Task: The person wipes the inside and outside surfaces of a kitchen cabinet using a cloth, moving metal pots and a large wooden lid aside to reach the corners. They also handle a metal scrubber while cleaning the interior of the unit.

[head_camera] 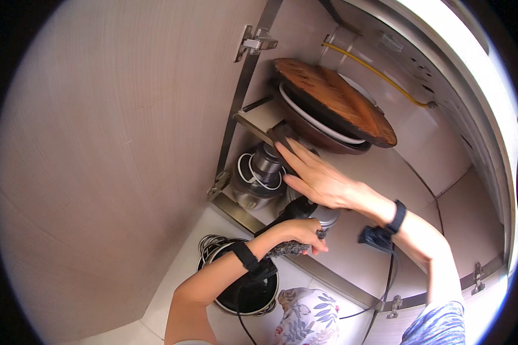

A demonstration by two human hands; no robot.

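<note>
My left hand (304, 235) is closed around a speckled dark grey cloth (285, 249) at the front edge of the cabinet floor. Right beside that hand is a black object (300, 209), perhaps a handle; its far part is hidden. Farther in, my right hand (317, 177) lies with fingers stretched along a dark, blurred object (282, 131) at the shelf edge. Whether it grips this object or only presses on it is unclear. Below the shelf stands a steel and black electric appliance (257, 183), a white cord looped around it. A metal container (328, 216) is partly hidden behind my hands.
On the shelf (257, 123), a round wooden board (336, 101) leans over a brown pan (323, 140) with a white rim inside. The cabinet door (112, 151) stands open at left. A black pot (250, 297) and a floral cloth (311, 317) are below; a yellow pipe (375, 73) runs behind.
</note>
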